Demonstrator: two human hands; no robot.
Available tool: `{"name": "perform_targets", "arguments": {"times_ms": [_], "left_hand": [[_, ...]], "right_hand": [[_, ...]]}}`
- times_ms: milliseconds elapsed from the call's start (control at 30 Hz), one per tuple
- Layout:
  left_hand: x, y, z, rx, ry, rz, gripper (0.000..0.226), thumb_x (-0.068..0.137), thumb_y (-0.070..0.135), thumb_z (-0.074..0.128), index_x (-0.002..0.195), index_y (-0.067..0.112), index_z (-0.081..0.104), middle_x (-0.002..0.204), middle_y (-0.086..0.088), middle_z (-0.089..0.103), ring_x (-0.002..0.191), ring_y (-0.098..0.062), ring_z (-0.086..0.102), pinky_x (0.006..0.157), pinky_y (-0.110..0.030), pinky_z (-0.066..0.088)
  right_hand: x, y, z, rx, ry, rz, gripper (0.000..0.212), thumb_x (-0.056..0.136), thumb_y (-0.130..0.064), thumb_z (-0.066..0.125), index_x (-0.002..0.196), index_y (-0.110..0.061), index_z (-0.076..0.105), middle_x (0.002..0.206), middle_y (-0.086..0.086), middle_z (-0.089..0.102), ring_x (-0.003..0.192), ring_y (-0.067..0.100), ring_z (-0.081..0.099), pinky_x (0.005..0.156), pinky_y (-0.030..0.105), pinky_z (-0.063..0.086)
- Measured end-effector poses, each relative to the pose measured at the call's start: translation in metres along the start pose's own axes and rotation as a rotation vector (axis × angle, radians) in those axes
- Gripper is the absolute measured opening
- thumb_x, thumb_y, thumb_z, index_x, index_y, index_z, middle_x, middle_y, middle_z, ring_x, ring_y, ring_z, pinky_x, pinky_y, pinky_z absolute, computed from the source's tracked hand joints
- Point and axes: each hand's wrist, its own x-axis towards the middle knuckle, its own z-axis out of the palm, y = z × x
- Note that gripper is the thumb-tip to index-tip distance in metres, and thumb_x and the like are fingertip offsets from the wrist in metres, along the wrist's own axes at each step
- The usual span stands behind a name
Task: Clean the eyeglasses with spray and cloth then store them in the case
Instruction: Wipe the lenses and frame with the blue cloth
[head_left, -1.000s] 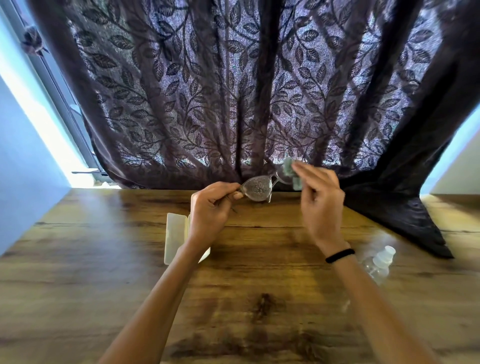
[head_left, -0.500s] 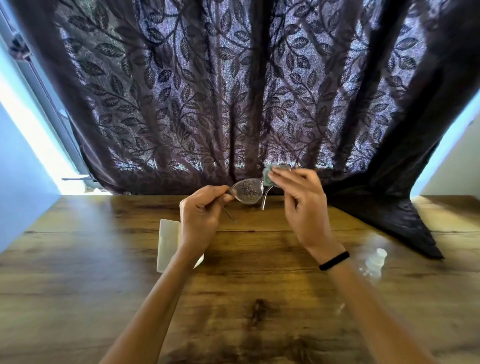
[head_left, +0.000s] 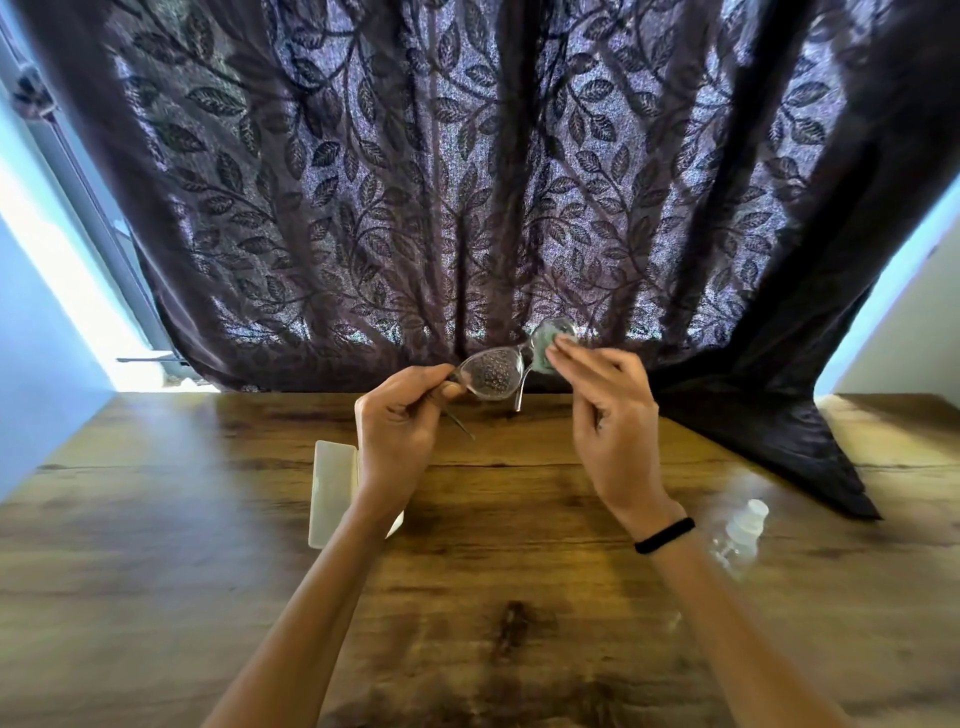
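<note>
Head view, our left hand (head_left: 400, 415) pinching the eyeglasses (head_left: 491, 375) by one end, our right hand (head_left: 610, 405) pinching green cloth (head_left: 544, 347) on the other lens, case (head_left: 330, 493) and spray bottle (head_left: 740, 530) on table (head_left: 156, 571)

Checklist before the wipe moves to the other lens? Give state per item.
1. Left hand grips the eyeglasses at the frame's end: ok.
2. Right hand pinches the cloth on the other lens: ok.
3. Covered lens wiped clean: cannot tell, the cloth hides it.
4. Case on the table beside the left wrist: ok. Open or closed: cannot tell.
5. Spray bottle at the right, apart from both hands: ok.
</note>
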Motion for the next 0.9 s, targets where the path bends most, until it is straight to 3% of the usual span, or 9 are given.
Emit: {"name": "perform_targets", "arguments": {"times_ms": [167, 333, 500, 700, 900], "left_hand": [[0.002, 0.005, -0.001, 0.006, -0.001, -0.003, 0.028, 0.080, -0.015, 0.059, 0.102, 0.001, 0.065, 0.088, -0.013, 0.069, 0.081, -0.027, 0.067, 0.079, -0.043, 0.055], [0.003, 0.009, -0.004, -0.006, -0.013, -0.013, 0.023, 0.081, -0.013, 0.058, 0.101, -0.003, 0.065, 0.089, -0.014, 0.068, 0.083, -0.032, 0.067, 0.080, -0.049, 0.054], [0.005, 0.007, 0.000, -0.010, -0.011, -0.004, 0.022, 0.080, -0.002, 0.058, 0.100, 0.003, 0.066, 0.086, -0.013, 0.069, 0.081, -0.034, 0.067, 0.079, -0.052, 0.054], [0.004, 0.004, -0.001, -0.001, -0.019, -0.001, 0.024, 0.079, -0.001, 0.058, 0.101, 0.006, 0.065, 0.087, -0.007, 0.069, 0.082, -0.029, 0.068, 0.079, -0.051, 0.055], [0.002, 0.008, -0.002, -0.013, -0.036, -0.001, 0.022, 0.080, -0.002, 0.058, 0.101, 0.003, 0.066, 0.088, -0.012, 0.069, 0.084, -0.032, 0.068, 0.079, -0.052, 0.054]], "right_hand": [[-0.001, -0.004, 0.003, -0.005, -0.036, -0.069, 0.033, 0.087, -0.005, 0.044, 0.114, -0.001, 0.062, 0.118, 0.006, 0.063, 0.103, 0.016, 0.046, 0.092, 0.021, 0.042], [0.006, 0.012, -0.001, 0.045, 0.048, 0.118, 0.030, 0.083, 0.009, 0.056, 0.111, 0.000, 0.062, 0.112, 0.006, 0.065, 0.098, 0.024, 0.056, 0.080, 0.031, 0.052], [0.014, 0.006, 0.000, 0.036, 0.033, 0.118, 0.035, 0.080, 0.014, 0.056, 0.111, -0.001, 0.063, 0.113, 0.006, 0.065, 0.100, 0.021, 0.054, 0.089, 0.010, 0.042], [0.009, -0.011, 0.006, 0.063, -0.073, -0.049, 0.040, 0.079, 0.012, 0.053, 0.116, -0.003, 0.060, 0.117, 0.003, 0.062, 0.103, 0.013, 0.047, 0.091, 0.023, 0.045], [0.021, 0.013, 0.000, 0.007, -0.058, 0.140, 0.038, 0.082, 0.014, 0.054, 0.115, -0.003, 0.060, 0.115, 0.005, 0.064, 0.103, 0.020, 0.052, 0.090, 0.023, 0.043]]}}
